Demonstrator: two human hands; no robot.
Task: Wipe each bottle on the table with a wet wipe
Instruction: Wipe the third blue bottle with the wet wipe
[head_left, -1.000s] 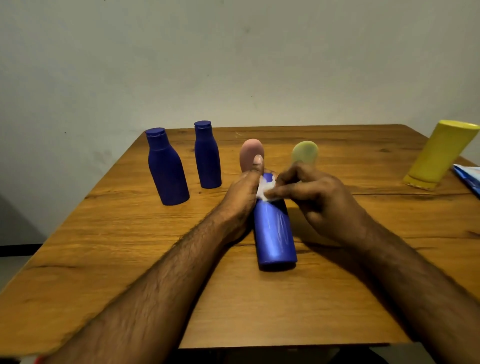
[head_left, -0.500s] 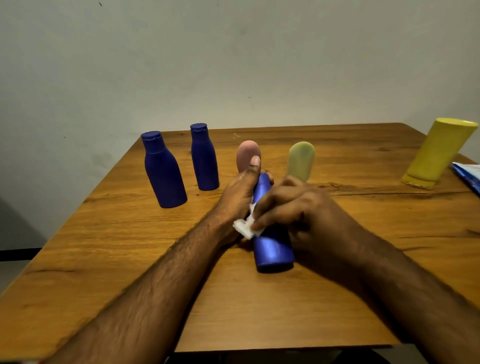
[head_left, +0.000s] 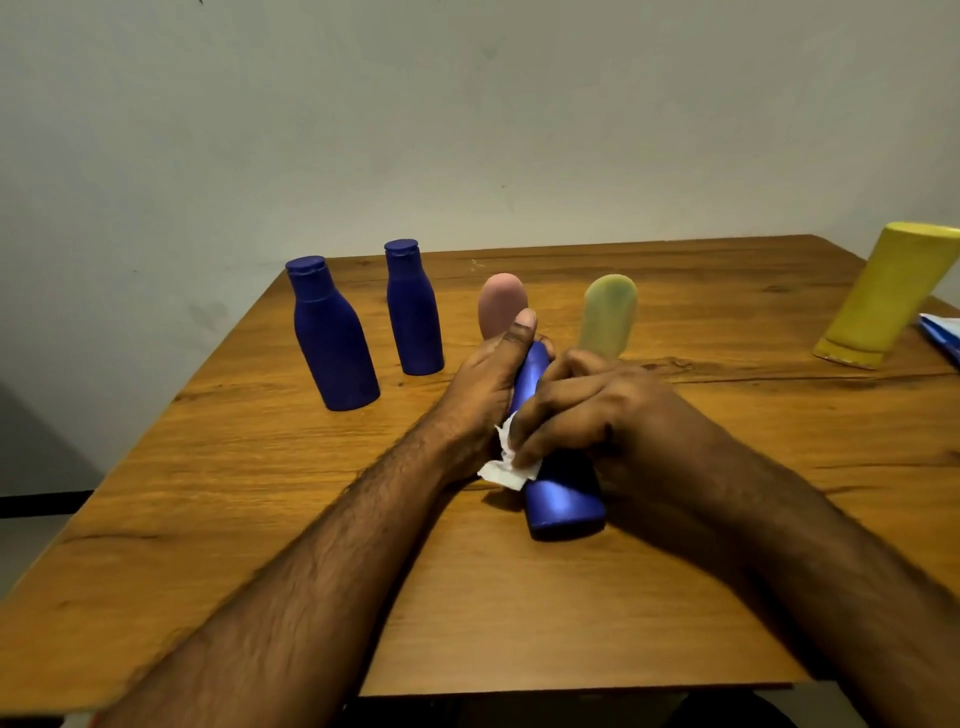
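While my left hand (head_left: 488, 384) grips the lying blue bottle (head_left: 558, 483) by its upper half, thumb pointing up past the cap end, my right hand (head_left: 576, 410) pinches the wet wipe (head_left: 506, 465) against the bottle's side, near its base. Lying blue bottle sits on the worktop (head_left: 260, 493), base toward me, cap away. Step in hand, by my read: wiping this bottle's body. Next move likely calls for rolling it in the left grip so the wipe reaches the underside, then standing it up and taking another. Beyond the lying bottle: pink bottle (head_left: 501, 304) just behind its cap end, green bottle (head_left: 609, 314) behind and right of it. Left of it, two upright dark blue bottles, the nearer one (head_left: 332, 338) and the farther one (head_left: 414, 309). Far right of it, a yellow bottle (head_left: 883, 296), cap down, and the edge of a blue packet (head_left: 941, 335) touching or just beside it, cannot tell. Pink and green stand close to my knuckles, could get knocked on a long stroke.
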